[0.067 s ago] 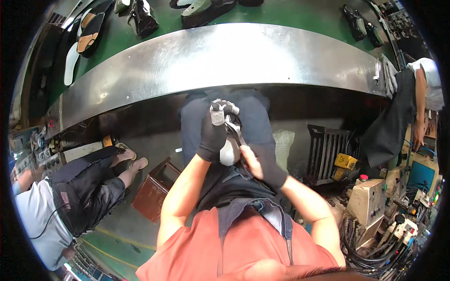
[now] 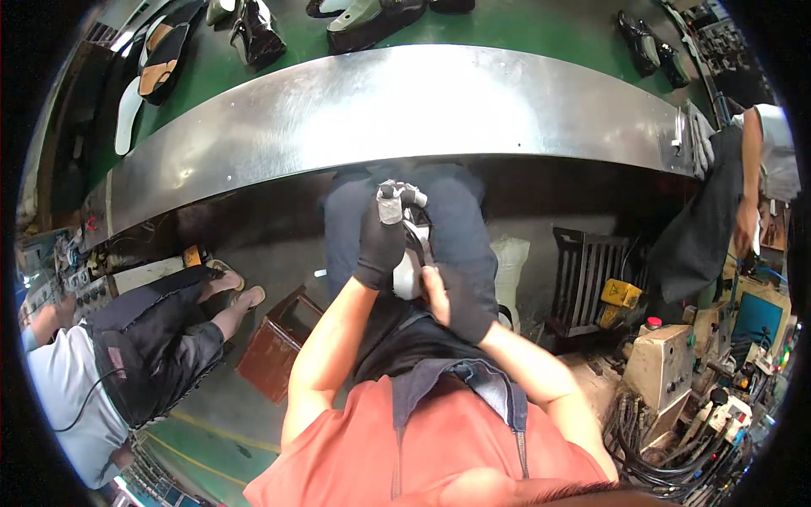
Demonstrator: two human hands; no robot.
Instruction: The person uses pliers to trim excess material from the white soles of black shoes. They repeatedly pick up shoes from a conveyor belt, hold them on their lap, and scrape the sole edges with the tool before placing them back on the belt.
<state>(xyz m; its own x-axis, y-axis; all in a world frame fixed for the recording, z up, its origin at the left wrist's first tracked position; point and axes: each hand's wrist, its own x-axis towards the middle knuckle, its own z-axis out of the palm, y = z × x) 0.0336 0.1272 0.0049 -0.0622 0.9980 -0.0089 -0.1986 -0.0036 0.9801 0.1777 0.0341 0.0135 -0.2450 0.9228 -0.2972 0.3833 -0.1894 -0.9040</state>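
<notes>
In my lap, between my thighs, lies a dark shoe with a pale grey-white underside [image 2: 407, 275]. My left hand [image 2: 384, 232], in a dark fingerless glove with white tape round its fingertips, is closed on the shoe's far end. At the near right side of the shoe, my right hand [image 2: 459, 300] in a similar glove is closed on the dark edge, its thumb along the pale surface. The right fingers beneath are partly hidden.
A metal-edged bench [image 2: 405, 106] spans the front; beyond it several dark shoes [image 2: 376, 24] rest on a green surface. A brown stool [image 2: 281, 346] and a seated person [image 2: 110, 355] are at left. At right are a dark slatted chair [image 2: 585, 279], machinery [image 2: 663, 363] and another person's arm [image 2: 750, 182].
My right hand has shifted slightly left along the shoe, and the shoe has turned a little. The other person's arm at the right has swung slightly leftward.
</notes>
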